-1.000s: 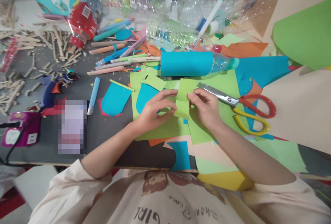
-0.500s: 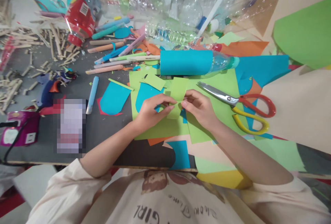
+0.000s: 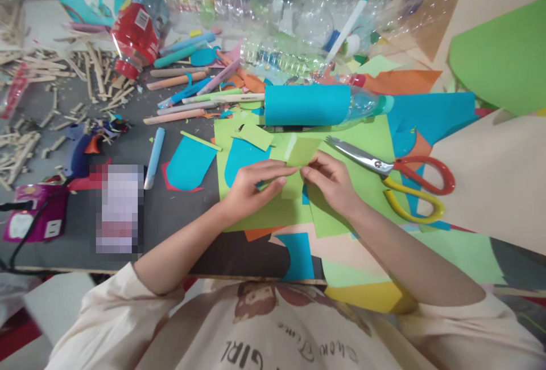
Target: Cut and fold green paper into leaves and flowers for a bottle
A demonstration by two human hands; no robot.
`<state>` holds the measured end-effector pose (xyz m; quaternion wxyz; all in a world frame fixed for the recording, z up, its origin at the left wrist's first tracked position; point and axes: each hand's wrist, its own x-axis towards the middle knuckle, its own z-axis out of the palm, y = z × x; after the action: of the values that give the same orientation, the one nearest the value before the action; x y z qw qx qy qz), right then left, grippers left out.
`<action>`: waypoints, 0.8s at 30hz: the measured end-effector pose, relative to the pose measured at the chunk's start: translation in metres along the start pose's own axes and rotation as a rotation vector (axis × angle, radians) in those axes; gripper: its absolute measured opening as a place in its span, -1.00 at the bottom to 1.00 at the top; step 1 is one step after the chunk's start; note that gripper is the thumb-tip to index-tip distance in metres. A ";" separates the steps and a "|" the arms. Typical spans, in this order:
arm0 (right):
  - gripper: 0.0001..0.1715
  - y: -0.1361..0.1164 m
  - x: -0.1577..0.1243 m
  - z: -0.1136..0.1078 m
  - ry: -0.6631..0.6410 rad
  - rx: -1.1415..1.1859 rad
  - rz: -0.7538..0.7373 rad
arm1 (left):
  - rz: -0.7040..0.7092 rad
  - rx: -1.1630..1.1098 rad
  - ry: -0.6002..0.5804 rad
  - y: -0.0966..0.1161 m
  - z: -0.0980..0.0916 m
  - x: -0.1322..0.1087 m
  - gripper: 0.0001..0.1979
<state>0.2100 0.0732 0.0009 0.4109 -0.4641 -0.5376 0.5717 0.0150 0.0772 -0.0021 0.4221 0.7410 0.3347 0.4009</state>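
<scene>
Green strip [image 3: 304, 151] is lying between the two hands, over the green sheets [image 3: 251, 219] on the bench [image 3: 181, 205]; its near part is showing below the fingers and its far part seems to be tilting up from a bend. At that bend, the right hand [image 3: 330, 182] is pinching the strip between thumb and forefinger, while the left hand [image 3: 256, 190] is laying a straight forefinger against it, thumb only narrowly apart; whether the left fingers are gripping, I cannot tell. Working well here is probably a matter of pinching firmly on the right while pressing evenly along the whole line with the left forefinger, since thin paper is apt to crease askew when its edges are sitting out of line. Farther right, scissors [image 3: 379, 165] are pointing their tips toward the right knuckles, so minding them is wise. Beyond, a blue-wrapped bottle [image 3: 307, 105] is lying sideways.
</scene>
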 end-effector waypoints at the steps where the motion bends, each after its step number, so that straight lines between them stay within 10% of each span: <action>1: -0.85 0.000 0.000 0.000 0.005 -0.004 0.002 | -0.027 -0.011 -0.001 0.001 0.000 0.000 -0.73; 12: -0.59 0.011 -0.003 0.004 0.074 0.029 -0.092 | -0.337 -0.156 0.089 0.000 -0.005 0.001 -0.61; 24: -0.66 0.008 0.000 0.001 -0.005 -0.034 -0.045 | -0.310 -0.139 0.198 0.000 -0.003 0.003 -0.62</action>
<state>0.2089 0.0726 -0.0076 0.4144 -0.4574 -0.5586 0.5542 0.0138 0.0811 0.0001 0.4940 0.6065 0.4562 0.4242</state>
